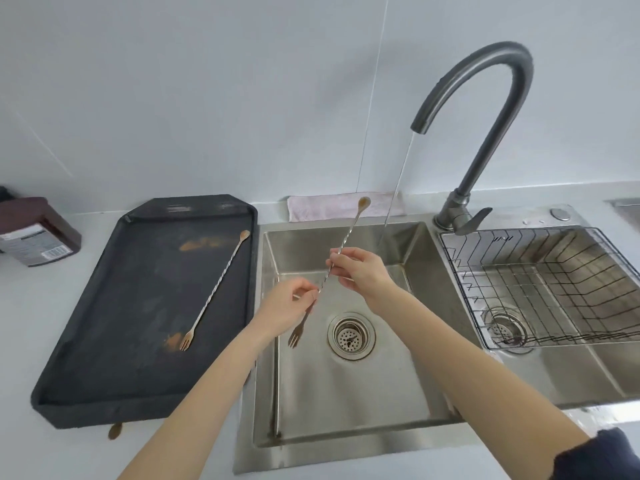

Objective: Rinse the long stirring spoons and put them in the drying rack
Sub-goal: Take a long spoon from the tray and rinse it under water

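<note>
Over the left sink basin (346,393) both hands hold one long twisted stirring spoon (348,233). Its brown-stained bowl points up and back, its small fork end hangs down by the drain. My right hand (360,271) pinches the middle of the shaft; my left hand (294,310) pinches it lower down. A thin stream of water (398,181) falls from the grey faucet (485,109) just right of the spoon, apart from it. A second long spoon (216,289) lies diagonally on the black tray (114,341). The wire drying rack (554,289) sits in the right basin with nothing in it.
A pink cloth (322,207) lies behind the sink. A dark brown package (34,233) stands at the far left on the white counter. A brown spoon bowl (115,431) pokes out under the tray's near edge. Brown stains mark the tray.
</note>
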{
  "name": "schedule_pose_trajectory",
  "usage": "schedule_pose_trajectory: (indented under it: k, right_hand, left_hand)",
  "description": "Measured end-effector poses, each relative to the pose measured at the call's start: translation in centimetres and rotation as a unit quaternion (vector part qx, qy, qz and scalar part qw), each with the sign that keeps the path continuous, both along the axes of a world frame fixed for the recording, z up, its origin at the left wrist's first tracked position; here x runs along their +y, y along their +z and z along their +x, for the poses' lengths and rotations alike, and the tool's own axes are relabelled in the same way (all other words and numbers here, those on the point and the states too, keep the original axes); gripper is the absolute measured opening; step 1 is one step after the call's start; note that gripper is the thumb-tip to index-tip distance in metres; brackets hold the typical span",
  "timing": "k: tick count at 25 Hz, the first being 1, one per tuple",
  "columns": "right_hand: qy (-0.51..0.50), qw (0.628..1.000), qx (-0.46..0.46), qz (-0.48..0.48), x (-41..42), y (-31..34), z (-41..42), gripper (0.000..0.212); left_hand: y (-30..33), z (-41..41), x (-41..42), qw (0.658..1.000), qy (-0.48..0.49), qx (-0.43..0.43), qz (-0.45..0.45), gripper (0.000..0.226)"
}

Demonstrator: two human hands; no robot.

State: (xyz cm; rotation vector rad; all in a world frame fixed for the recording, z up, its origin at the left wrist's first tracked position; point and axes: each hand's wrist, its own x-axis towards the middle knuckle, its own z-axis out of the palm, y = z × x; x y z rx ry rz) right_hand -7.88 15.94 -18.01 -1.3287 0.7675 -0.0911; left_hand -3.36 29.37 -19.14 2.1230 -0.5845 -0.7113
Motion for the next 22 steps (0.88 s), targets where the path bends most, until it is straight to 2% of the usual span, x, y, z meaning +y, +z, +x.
schedule_pose_trajectory:
  k: [7, 11, 15, 22]
  right_hand:
    - [-0.004, 1.0, -0.009, -0.011, -5.3, 0.5, -1.7, 0.009]
    - [-0.001, 1.0, -0.016, -0.018, -8.6, 1.0, -1.0, 0.015]
    - [0.011, 1.0, -0.002, -0.024, -11.2, 1.2, 0.2, 0.021]
    - [0.018, 1.0, -0.015, -0.016, -14.2, 1.1, 2.4, 0.018]
  left_hand:
    - [-0.9, -2.1, -4.7, 0.999, 0.02, 0.03, -0.001, 0.009]
    - [-1.8, -2.3, -6.7, 0.997, 0.055, 0.047, 0.006, 0.029]
    - [-2.4, -2.1, -8.6, 0.996, 0.075, 0.049, -0.003, 0.019]
    - [-3.5, -1.8, -10.4, 0.993, 0.095, 0.073, -0.018, 0.028]
